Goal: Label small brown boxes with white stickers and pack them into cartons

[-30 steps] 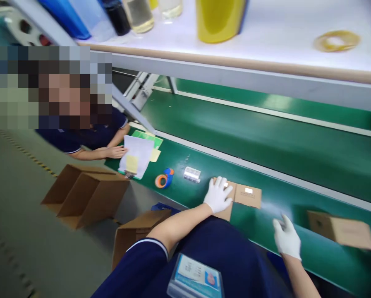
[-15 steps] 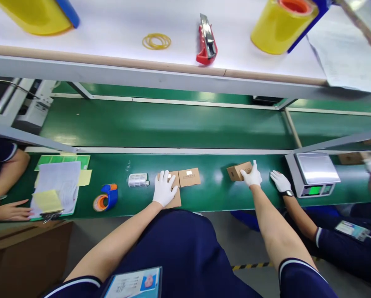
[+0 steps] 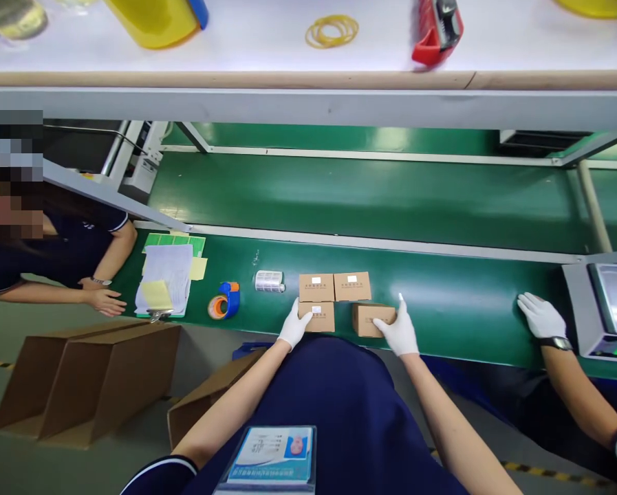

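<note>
Nearby, a label roll (image 3: 269,281) lies between tape dispenser (image 3: 232,300) and boxes (image 3: 316,293).

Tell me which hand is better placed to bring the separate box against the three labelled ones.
Right hand, most likely: it holds the separate box, thumb across one face. The left hand touches the labelled box closest to the wearer, on the side away from the separate one.

Rubber bands (image 3: 316,31) and a red cutter (image 3: 436,34) lie on a white shelf (image 3: 267,41), a scale (image 3: 610,295) below, farther right.
</note>
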The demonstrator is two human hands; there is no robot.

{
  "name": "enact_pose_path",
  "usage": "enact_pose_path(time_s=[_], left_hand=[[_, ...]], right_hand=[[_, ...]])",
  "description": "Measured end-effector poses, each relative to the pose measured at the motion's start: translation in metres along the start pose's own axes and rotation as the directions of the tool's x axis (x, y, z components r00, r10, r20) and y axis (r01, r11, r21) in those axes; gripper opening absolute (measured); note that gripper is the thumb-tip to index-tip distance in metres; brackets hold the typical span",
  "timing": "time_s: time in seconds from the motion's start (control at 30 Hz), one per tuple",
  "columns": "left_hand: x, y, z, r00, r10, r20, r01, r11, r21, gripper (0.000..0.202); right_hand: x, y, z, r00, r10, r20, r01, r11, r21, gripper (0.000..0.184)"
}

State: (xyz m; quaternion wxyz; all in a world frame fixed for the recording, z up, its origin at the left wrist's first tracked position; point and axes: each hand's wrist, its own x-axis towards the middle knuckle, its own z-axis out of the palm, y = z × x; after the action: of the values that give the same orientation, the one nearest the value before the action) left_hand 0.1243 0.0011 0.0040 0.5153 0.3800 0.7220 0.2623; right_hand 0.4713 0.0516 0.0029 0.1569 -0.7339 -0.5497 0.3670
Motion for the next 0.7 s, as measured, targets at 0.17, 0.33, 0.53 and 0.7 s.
enact_pose_path(time_s=[0.17,0.33,0.53,0.7], left_hand=[[0.004,0.002,-0.001,0.998,0.027,0.056,-0.022,0.997,-0.075,0.065],[0.005,0.004,-0.004,0.998,0.010,0.065,-0.006,0.998,-0.069,0.068],[0.004,0.010,-0.006,0.997,-0.012,0.071,0.015,0.999,-0.045,0.064],[0.006,0.011,-0.008,0.996,-0.030,0.079,0.033,0.999,-0.041,0.063]], right_hand=[[-0.005,-0.034,0.032,0.999,0.002,0.032,-0.002,1.000,0.008,0.114],[-0.003,-0.053,0.042,0.998,-0.016,0.066,0.016,1.000,-0.002,0.114],[-0.006,-0.059,0.041,0.998,-0.034,0.051,0.035,0.999,-0.022,0.084],[-0.002,-0.055,0.013,0.990,-0.143,0.018,0.143,0.989,-0.026,0.029]])
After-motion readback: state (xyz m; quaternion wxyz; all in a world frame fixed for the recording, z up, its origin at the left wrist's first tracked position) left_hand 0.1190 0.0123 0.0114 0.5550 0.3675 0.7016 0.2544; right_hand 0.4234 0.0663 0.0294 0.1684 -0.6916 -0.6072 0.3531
